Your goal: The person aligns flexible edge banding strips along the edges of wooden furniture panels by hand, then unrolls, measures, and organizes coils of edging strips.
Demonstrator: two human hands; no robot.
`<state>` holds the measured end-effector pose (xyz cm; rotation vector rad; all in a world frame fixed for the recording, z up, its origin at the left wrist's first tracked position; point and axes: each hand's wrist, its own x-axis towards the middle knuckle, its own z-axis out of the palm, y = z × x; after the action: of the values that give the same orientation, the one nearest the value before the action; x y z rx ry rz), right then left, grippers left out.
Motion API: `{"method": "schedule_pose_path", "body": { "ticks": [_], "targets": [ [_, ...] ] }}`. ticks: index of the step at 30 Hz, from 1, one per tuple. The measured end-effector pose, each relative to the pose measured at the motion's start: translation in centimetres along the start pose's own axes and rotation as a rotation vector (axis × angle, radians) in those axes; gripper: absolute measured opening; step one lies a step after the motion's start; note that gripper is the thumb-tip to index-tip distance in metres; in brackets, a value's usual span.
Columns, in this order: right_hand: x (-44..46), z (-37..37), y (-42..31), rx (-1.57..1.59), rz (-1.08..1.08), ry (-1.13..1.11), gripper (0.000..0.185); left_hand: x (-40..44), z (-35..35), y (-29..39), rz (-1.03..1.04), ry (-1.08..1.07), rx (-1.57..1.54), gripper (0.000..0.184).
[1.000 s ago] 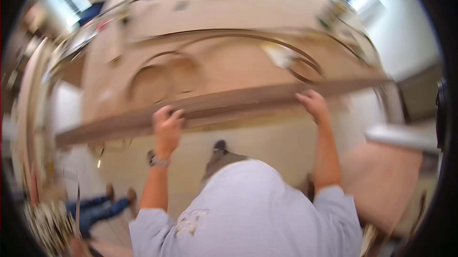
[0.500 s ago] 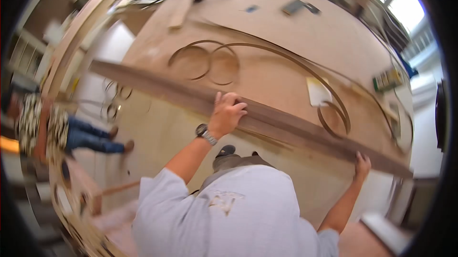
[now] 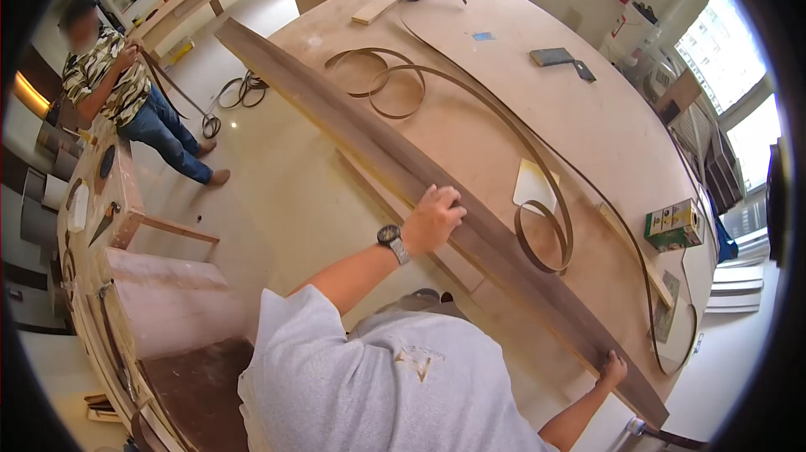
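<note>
A long dark brown board [image 3: 353, 125] lies slantwise across the near side of the large worktable [image 3: 487, 11]. My left hand [image 3: 434, 219], with a watch on its wrist, is closed over the middle of this board, fingers bent on its upper face. Toward the board's near right end, my right hand [image 3: 614, 368] grips the edge; part of its fingers is hidden. Beyond the board, thin brown edging strip [image 3: 567, 225] stands curled in loops on the tabletop. A whitish card [image 3: 527, 182] lies beside one loop.
A printed can [image 3: 674, 227] stands at the table's right. Two dark blocks [image 3: 550, 57] lie farther back. At left, a person in a camouflage shirt [image 3: 105, 70] handles a dark strip [image 3: 159, 74]. A wooden bench [image 3: 126, 192] stands nearer on that side.
The board now slants more steeply in view, its left end higher and its right end lower. Both hands stay on it. The camera view has turned, and the blur has cleared.
</note>
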<state>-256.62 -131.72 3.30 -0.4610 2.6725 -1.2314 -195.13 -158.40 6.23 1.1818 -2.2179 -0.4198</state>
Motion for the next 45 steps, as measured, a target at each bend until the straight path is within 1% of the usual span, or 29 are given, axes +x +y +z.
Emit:
{"method": "schedule_pose_path", "body": {
  "ticks": [1, 2, 4, 6, 7, 11, 14, 16, 19, 20, 22, 25, 28, 30, 32, 35, 36, 40, 43, 45],
  "targets": [
    [1.6, 0.1, 1.1, 0.002, -0.016, 0.028, 0.033, -0.3, 0.3, 1.5, -0.002, 0.007, 0.025, 0.023],
    [2.1, 0.6, 0.7, 0.052, 0.037, -0.005, 0.033, -0.5, 0.5, 3.0, 0.003, 0.014, 0.056, 0.023],
    [1.1, -2.2, 0.0, 0.112, 0.158, -0.057, 0.032, -0.5, 1.9, 4.5, 0.011, 0.026, 0.081, 0.024],
    [3.2, -3.8, 1.7, 0.097, 0.182, -0.031, 0.037, -0.8, 3.6, 6.1, 0.009, 0.070, 0.082, 0.025],
    [4.1, -4.4, 2.7, 0.095, 0.198, -0.028, 0.040, -1.0, 4.3, 7.1, 0.006, 0.055, 0.079, 0.025],
    [8.3, -6.5, 6.5, 0.064, 0.164, -0.049, 0.040, -0.9, 5.8, 11.0, 0.015, 0.031, 0.112, 0.024],
    [11.9, -7.8, 9.6, 0.072, 0.088, -0.045, 0.039, -1.3, 7.9, 14.4, 0.018, 0.051, 0.143, 0.024],
    [13.1, -8.7, 9.7, 0.029, 0.020, -0.005, 0.039, -1.4, 9.1, 16.4, 0.016, 0.072, 0.150, 0.024],
    [16.1, -10.6, 12.4, -0.016, -0.036, -0.040, 0.039, -1.7, 11.2, 18.8, 0.040, 0.084, 0.141, 0.023],
    [16.6, -11.2, 12.9, -0.030, -0.029, -0.053, 0.040, -1.8, 12.0, 19.4, 0.059, 0.085, 0.141, 0.023],
    [16.3, -13.1, 11.7, -0.067, -0.026, -0.081, 0.043, -2.0, 13.3, 21.2, 0.078, 0.093, 0.136, 0.023],
    [20.8, -14.3, 16.2, 0.000, -0.068, -0.051, 0.041, -2.0, 15.0, 24.0, 0.082, 0.109, 0.128, 0.023],
    [21.7, -16.6, 16.2, -0.082, -0.037, -0.030, 0.041, -2.2, 16.7, 26.5, 0.073, 0.109, 0.129, 0.024],
    [22.0, -18.1, 15.4, -0.065, -0.001, -0.043, 0.041, -2.4, 17.7, 28.1, 0.074, 0.094, 0.120, 0.024],
    [22.8, -19.3, 16.4, -0.045, 0.047, -0.075, 0.042, -2.5, 18.8, 29.8, 0.074, 0.091, 0.122, 0.025],
    [23.2, -21.5, 16.6, -0.187, -0.069, 0.022, 0.043, -2.7, 20.3, 32.4, 0.092, 0.087, 0.088, 0.027],
    [24.5, -22.2, 16.9, -0.449, -0.101, -0.015, 0.044, -2.6, 20.8, 33.2, 0.090, 0.090, 0.075, 0.027],
    [27.8, -24.8, 19.3, -0.341, 0.007, -0.031, 0.041, -2.1, 22.7, 36.1, 0.124, 0.056, 0.036, 0.029],
    [32.2, -25.9, 22.9, -0.408, -0.025, 0.001, 0.042, -1.5, 24.6, 38.2, 0.128, 0.035, 0.031, 0.029],
    [34.2, -26.5, 23.9, -0.417, -0.037, -0.014, 0.043, -1.2, 25.4, 39.8, 0.113, -0.007, 0.033, 0.029]
  ]
}}
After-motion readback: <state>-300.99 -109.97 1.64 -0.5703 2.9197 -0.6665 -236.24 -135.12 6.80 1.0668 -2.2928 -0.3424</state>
